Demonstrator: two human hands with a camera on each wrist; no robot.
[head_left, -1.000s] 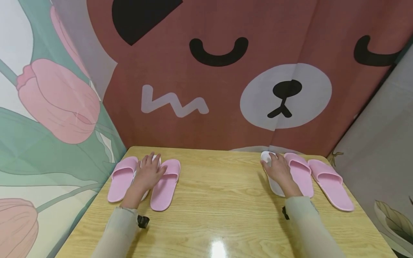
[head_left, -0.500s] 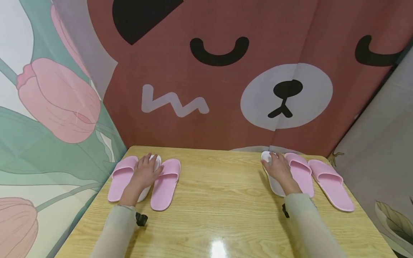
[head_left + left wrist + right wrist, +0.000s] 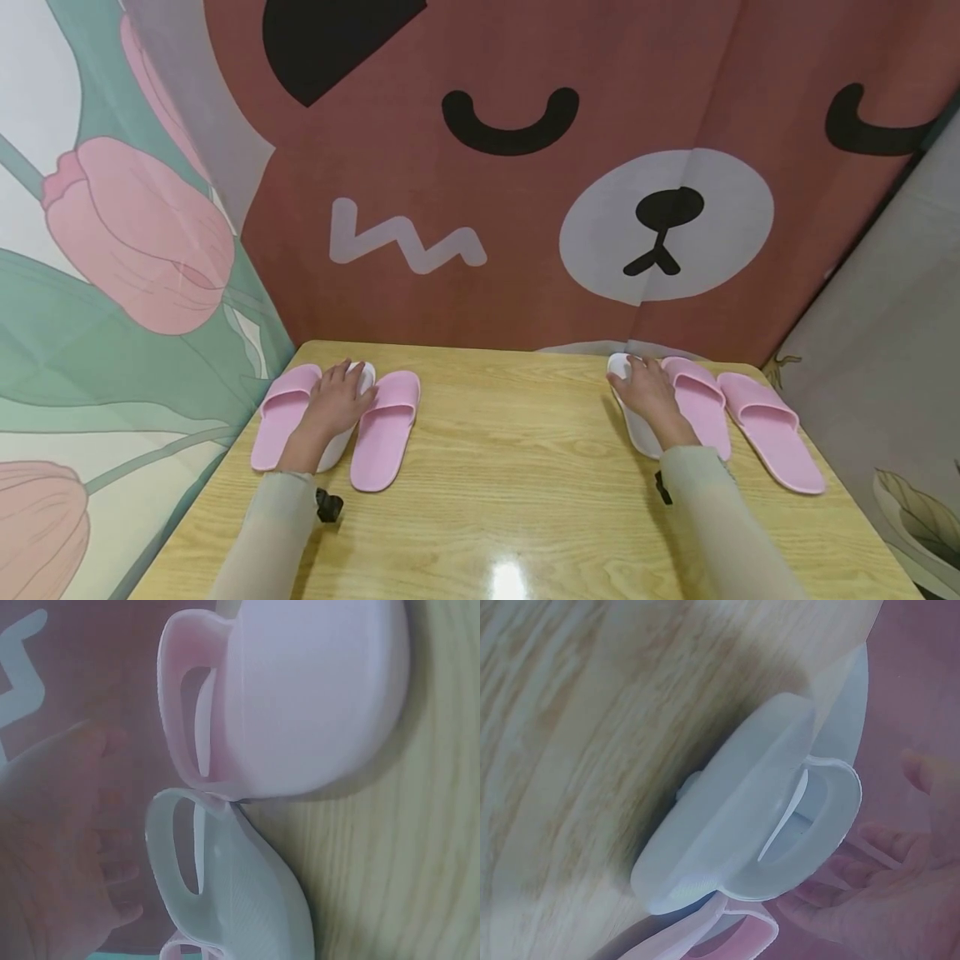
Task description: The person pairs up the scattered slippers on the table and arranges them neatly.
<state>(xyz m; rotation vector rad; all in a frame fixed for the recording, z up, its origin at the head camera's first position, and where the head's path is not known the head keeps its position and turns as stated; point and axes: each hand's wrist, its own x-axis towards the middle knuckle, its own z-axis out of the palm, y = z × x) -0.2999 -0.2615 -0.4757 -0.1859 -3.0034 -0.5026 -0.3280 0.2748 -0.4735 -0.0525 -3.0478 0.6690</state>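
Over the far left of the tabletop (image 3: pixel 495 467), we see the left hand (image 3: pixel 335 406) above a white slipper (image 3: pixel 335 452), its fingers extended and gripping nothing; the left wrist view shows a gap between them. Over the far right, the right hand (image 3: pixel 651 390) is also open above a second white slipper (image 3: pixel 639 432), though we cannot tell whether its fingertips touch anything. Pale sleeves (image 3: pixel 272 521) cover both forearms. The left white slipper lies between an outer pink slipper (image 3: pixel 277 432) and an inner pink slipper (image 3: pixel 380 450), while to the right of the other white one we find two pink slippers (image 3: pixel 705 421) side by side. All six have their straps toward the far edge. Beyond, we face a reddish-brown bear-print cloth (image 3: pixel 517 196), with a tulip-print cloth (image 3: pixel 138 233) on the left and a grey cloth (image 3: pixel 885 333) on the right.
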